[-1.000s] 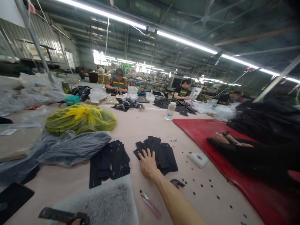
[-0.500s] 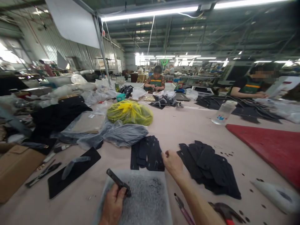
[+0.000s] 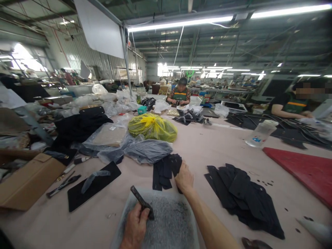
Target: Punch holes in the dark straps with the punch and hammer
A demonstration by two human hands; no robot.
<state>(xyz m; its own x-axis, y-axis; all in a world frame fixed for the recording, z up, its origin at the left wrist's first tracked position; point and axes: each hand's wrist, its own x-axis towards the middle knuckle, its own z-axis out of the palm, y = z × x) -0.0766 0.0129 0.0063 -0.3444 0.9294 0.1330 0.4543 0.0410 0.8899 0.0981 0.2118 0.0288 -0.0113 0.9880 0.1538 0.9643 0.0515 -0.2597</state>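
My left hand (image 3: 135,223) is closed around a short dark metal bar-like tool (image 3: 139,197) with a wider lower end; its exact kind is unclear. It is above a worn, grey-speckled white slab (image 3: 169,221). Beyond the slab's far edge, my right hand (image 3: 185,178) curls over the right side of a small stack of black strap-like pieces (image 3: 162,173). Its fingers grip some of them, and the fingertips are partly hidden. A larger fanned pile of black pieces (image 3: 243,197) lies to the right of my right forearm.
A yellow bag (image 3: 153,128) and a grey plastic-wrapped bundle (image 3: 149,151) sit behind the stack. On the left are a black panel (image 3: 93,186) and a cardboard box (image 3: 31,183). A bottle (image 3: 261,134) and red board (image 3: 301,173) stand right. Two people work across the table.
My right hand has moved onto the stack's right side and closed on black pieces, which have shifted and bunched. My left hand keeps the dark tool. The view has swung left.
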